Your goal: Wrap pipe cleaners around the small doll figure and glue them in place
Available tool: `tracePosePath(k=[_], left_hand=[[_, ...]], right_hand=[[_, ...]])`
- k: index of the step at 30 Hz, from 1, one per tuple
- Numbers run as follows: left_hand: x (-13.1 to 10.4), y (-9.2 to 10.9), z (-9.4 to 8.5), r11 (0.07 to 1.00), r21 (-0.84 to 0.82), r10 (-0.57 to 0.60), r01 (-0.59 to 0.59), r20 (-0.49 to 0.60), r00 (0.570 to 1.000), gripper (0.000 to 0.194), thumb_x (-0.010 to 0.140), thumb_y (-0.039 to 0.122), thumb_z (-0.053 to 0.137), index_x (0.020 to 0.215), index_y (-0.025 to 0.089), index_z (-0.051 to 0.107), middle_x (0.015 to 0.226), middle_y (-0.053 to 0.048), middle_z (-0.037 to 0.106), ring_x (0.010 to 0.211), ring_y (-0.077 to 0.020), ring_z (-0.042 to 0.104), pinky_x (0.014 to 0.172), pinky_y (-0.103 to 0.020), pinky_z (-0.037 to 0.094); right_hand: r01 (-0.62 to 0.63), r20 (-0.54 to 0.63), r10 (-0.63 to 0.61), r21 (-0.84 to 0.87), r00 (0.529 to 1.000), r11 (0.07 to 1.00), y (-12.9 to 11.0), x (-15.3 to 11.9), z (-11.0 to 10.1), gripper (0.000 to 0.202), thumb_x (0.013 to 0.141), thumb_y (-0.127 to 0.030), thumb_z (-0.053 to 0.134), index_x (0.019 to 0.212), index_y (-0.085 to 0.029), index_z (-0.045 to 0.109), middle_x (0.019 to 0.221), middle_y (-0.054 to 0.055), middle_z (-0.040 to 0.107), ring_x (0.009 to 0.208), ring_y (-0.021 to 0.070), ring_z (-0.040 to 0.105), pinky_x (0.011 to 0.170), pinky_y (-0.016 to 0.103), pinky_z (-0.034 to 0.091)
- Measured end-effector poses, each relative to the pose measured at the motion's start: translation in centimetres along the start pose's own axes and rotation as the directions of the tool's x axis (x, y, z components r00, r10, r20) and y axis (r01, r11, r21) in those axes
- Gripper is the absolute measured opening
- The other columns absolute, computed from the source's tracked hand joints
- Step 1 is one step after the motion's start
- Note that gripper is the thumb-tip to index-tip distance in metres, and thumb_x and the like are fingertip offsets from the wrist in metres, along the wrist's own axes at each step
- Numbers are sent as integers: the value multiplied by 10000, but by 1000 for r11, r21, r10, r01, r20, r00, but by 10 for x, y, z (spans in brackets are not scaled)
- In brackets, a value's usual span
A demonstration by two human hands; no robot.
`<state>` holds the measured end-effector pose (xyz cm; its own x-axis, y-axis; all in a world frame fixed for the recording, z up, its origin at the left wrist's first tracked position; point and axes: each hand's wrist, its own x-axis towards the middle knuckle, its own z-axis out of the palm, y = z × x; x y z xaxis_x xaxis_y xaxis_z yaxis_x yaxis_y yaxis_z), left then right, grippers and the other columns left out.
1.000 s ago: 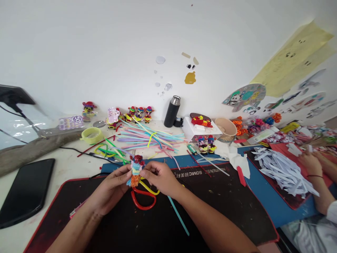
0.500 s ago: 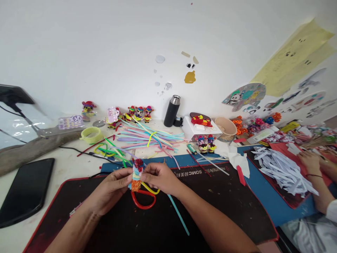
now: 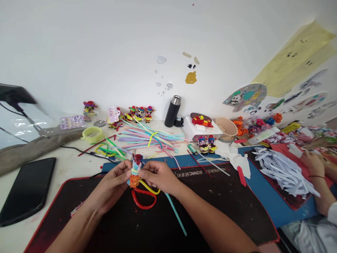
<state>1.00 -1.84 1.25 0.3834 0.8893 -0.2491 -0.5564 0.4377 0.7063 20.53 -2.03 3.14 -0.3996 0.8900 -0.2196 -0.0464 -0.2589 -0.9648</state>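
Between my hands, above the dark mat (image 3: 210,218), is a small pipe-cleaner figure (image 3: 136,170) with a dark red top, pale blue middle and orange base. My left hand (image 3: 117,181) is closed, its thumb and fingers pinching the figure's left side. From the right, my right hand (image 3: 159,176) is also closed, fingertips pinching the figure's side. A light blue pipe cleaner (image 3: 177,215) trails below my right hand; its upper end is hidden. Under the figure lie a red loop (image 3: 144,207) and a yellow loop (image 3: 150,188), partly covered.
Behind the mat lie a bundle of pastel pipe cleaners (image 3: 139,137), a black flask (image 3: 173,111), a white box (image 3: 207,132) and finished figures (image 3: 206,144). A black tablet (image 3: 27,189) is at left. At right, a co-worker's hand (image 3: 314,165) is beside paper strips (image 3: 284,172).
The figure has tilted slightly in my hands and sits a little lower and left. The light blue pipe cleaner's visible part has shifted slightly left. Both hands keep their hold.
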Motion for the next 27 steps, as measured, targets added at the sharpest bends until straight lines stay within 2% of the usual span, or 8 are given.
tracePosePath(k=[9,17,27], left_hand=[[0,-1,2,995,55,90,-85,-97,991,367,651,330,1005,756,191,682,752,8,666,684,-132,604,632,-217,531],[-1,-1,2,993,84,95,-86,-112,989,381,643,369,1006,761,193,690,771,-5,690,715,-143,612,652,-218,526],[-1,1,7,990,88,124,-114,-111,986,362,642,346,1009,758,193,703,763,6,687,709,-136,616,643,-210,514]], right_hand=[[7,-35,-8,-48,999,999,0,3,2,617,730,-778,790,784,-206,565,518,-87,513,421,67,358,440,243,240],[1,-46,-3,-45,999,999,-1,4,2,639,719,-798,786,784,-203,562,510,-88,506,419,67,359,439,234,244],[-19,-60,17,-34,998,999,-1,3,3,648,696,-808,792,781,-209,559,504,-90,504,422,72,368,446,233,250]])
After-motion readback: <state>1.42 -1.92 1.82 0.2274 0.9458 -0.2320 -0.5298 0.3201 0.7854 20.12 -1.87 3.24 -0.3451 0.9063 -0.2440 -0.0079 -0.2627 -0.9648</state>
